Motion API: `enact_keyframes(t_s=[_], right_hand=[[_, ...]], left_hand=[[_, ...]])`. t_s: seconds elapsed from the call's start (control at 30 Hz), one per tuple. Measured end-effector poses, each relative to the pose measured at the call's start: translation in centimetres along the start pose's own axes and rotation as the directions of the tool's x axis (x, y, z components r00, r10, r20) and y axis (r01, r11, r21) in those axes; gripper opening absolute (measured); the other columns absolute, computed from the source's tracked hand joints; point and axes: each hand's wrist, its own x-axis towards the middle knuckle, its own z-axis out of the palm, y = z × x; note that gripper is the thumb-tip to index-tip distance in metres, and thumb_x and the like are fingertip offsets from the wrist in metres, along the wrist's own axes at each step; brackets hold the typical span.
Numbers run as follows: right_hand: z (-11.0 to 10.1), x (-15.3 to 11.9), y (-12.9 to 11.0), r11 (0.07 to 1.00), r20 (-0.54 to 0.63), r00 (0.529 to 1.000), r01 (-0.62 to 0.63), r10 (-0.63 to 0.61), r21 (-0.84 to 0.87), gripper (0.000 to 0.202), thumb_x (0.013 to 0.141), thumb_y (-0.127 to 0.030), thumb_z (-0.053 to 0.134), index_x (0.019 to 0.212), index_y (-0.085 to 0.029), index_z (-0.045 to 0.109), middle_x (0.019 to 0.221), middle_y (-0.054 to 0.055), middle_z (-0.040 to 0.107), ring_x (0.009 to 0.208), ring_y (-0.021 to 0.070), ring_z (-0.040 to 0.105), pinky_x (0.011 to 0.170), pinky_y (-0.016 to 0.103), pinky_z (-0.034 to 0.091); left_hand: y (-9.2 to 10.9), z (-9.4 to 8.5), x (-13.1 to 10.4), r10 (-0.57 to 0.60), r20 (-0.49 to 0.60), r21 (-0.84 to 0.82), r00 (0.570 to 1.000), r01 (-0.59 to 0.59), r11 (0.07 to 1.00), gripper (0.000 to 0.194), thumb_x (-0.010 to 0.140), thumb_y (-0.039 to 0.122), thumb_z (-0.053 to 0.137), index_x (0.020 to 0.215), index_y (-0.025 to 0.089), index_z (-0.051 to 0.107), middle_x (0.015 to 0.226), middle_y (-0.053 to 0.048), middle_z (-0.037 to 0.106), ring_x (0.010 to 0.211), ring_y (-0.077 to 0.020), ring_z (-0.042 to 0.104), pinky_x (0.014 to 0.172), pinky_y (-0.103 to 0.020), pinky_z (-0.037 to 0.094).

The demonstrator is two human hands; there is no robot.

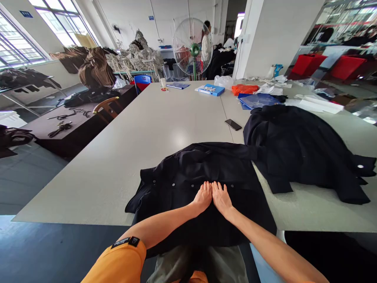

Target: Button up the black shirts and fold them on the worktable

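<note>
No wording can be read; pale print is borne by the black label [125,242], nearer the body than the left hand [204,196]; blue wall signs [26,14] beyond are blurred.

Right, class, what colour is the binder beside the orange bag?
Blue, seen best in the head view.

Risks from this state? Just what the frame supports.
- The near part of the dark garment drapes over the edge of the table; its weight could drag the cloth toward the person if the left hand and right hand ease off.
- Its far right end meets the second dark garment, so shifting one may pull the other.
- The phone lies close to the second garment and might get nudged if that cloth slides.
</note>
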Motion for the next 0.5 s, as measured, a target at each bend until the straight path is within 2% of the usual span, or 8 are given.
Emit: enact_keyframes(t_s=[0.13,0.23,0.33,0.5], right_hand=[[0.6,-0.8,0.0,1.0,-0.031,0.999,-0.015,0.015,-0.009,0.058,0.089,-0.004,0.038,0.144,-0.005,0.053,0.147,0.023,0.053,0.132,0.0362,0.053,0.105,0.06,0.048],[0.8,-1.1,-0.1,0.999,-0.047,0.998,-0.04,0.04,0.005,0.058,0.09,-0.004,0.036,0.145,-0.007,0.052,0.149,0.021,0.051,0.135,0.0366,0.05,0.105,0.063,0.046],[0.9,-1.2,-0.1,0.996,-0.062,0.996,-0.053,0.058,0.073,0.055,0.094,-0.008,0.036,0.147,-0.008,0.05,0.151,0.02,0.049,0.138,0.0352,0.048,0.108,0.064,0.041],[1.2,-1.8,0.3,0.967,-0.118,0.984,-0.1,0.131,0.236,0.05,0.101,-0.016,0.034,0.149,-0.011,0.048,0.153,0.015,0.049,0.142,0.0284,0.044,0.118,0.056,0.031]], left_hand=[[-0.2,-0.2,0.0,0.057,-0.017,-0.032,0.998,-0.057,0.998,0.052,0.095,0.01,0.043,0.146,0.003,0.048,0.143,-0.023,0.056,0.136,-0.0288,0.053,0.107,-0.039,0.048],[-0.1,-0.5,0.3,0.024,-0.022,-0.047,0.999,-0.025,0.999,0.051,0.096,0.01,0.043,0.145,0.001,0.048,0.141,-0.025,0.057,0.134,-0.03,0.054,0.105,-0.04,0.05],[-0.2,-0.9,0.3,0.011,-0.017,-0.075,1.0,-0.012,0.997,0.05,0.095,0.009,0.043,0.144,0.002,0.049,0.14,-0.025,0.057,0.133,-0.0299,0.055,0.104,-0.041,0.05],[-1.5,-1.6,-0.5,0.064,-0.074,-0.162,0.995,-0.076,0.984,0.052,0.093,0.011,0.044,0.145,0.003,0.047,0.143,-0.021,0.055,0.132,-0.0294,0.054,0.107,-0.041,0.046]])
